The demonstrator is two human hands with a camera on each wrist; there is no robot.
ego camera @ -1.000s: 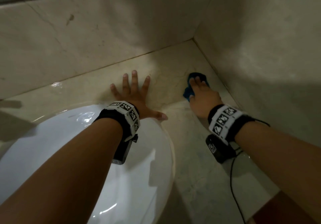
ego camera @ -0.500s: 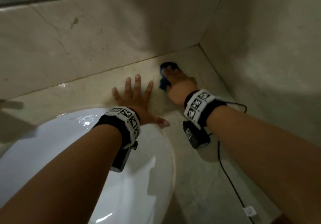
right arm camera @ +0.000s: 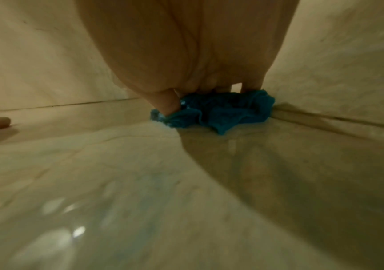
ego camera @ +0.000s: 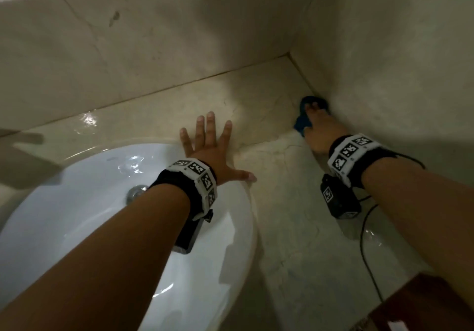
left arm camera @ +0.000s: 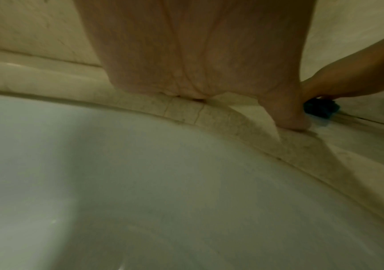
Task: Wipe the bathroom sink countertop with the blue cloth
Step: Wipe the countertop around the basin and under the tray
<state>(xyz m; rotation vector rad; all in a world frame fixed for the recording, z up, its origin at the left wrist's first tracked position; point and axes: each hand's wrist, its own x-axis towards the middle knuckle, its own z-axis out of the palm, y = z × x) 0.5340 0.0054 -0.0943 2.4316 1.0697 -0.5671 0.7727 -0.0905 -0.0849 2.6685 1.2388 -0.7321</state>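
Observation:
The blue cloth lies bunched on the beige marble countertop, right against the side wall. My right hand sits on top of it, fingers over the cloth. In the right wrist view the thumb digs into the left edge of the crumpled cloth. My left hand lies flat on the countertop beside the sink rim, fingers spread and holding nothing. The left wrist view shows the left palm on the stone, with the cloth beyond the thumb.
A white oval sink with a metal drain fills the lower left. The back wall and side wall meet in a corner. A black cable trails across the wet counter. A brown wooden edge shows at the lower right.
Half a second ago my right hand had the cloth near my left hand's fingers. It has since slid the cloth rightward to the side wall. The left hand stayed planted.

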